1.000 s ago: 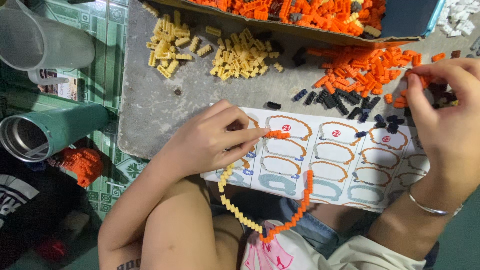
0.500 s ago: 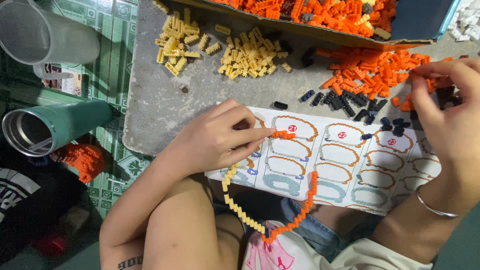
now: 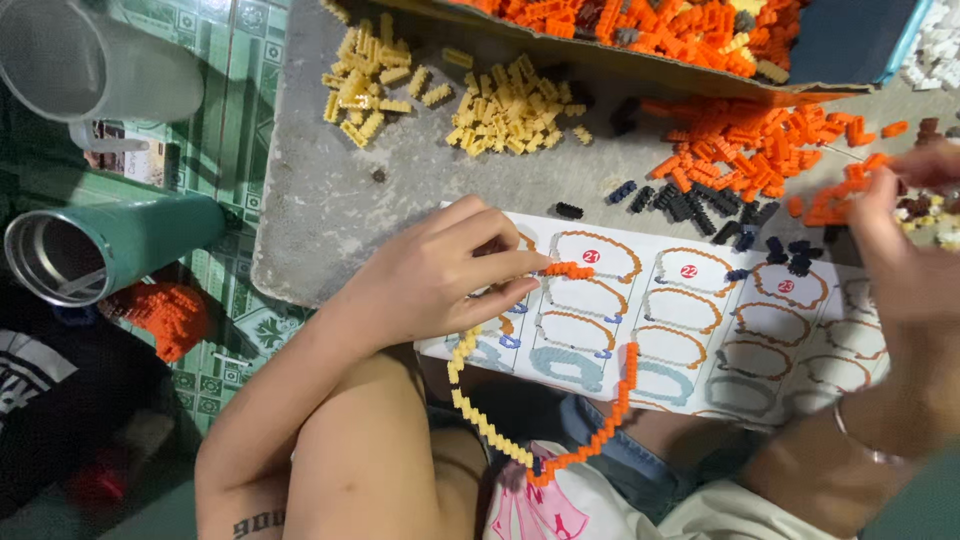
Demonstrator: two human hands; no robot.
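A curved chain of small bricks (image 3: 540, 440), yellow on one side and orange on the other, hangs off the near edge of the instruction sheet (image 3: 700, 330) over the person's lap. The left hand (image 3: 440, 275) pinches the chain's orange end against the sheet with thumb and fingers. The right hand (image 3: 900, 250), blurred, reaches into the loose orange bricks (image 3: 750, 150) on the grey worktop (image 3: 330, 210); its grip cannot be made out. Yellow bricks (image 3: 500, 105) lie farther back.
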